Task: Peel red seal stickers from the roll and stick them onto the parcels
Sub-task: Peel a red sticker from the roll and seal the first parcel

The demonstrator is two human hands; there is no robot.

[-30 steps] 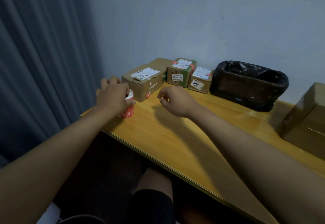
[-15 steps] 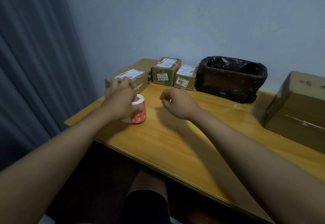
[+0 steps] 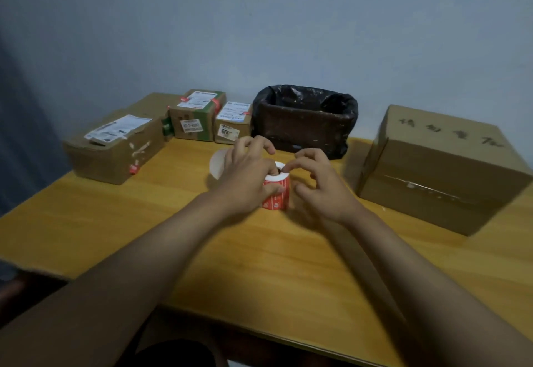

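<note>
A roll of red seal stickers (image 3: 277,193) stands upright on the wooden table (image 3: 144,222), near its middle. My left hand (image 3: 248,170) grips the roll from the left, thumb across its red side. A white strip of backing paper (image 3: 216,164) curls out behind that hand. My right hand (image 3: 320,182) hovers at the roll's right, fingers curled and apart, one fingertip at the roll's top rim. Three parcels sit along the back left: a long cardboard one (image 3: 115,144), a green-edged one (image 3: 193,118) and a small one (image 3: 232,123), each with red stickers on it.
A dark basket lined with a black bag (image 3: 305,118) stands at the back centre. A large plain cardboard box (image 3: 438,164) sits at the right. The wall runs close behind. A dark curtain (image 3: 17,124) hangs at the left. The table's front edge is near my body.
My left hand has carried the roll from the table's left part toward the middle. My right hand has closed in on the roll's right side. The view has turned right.
</note>
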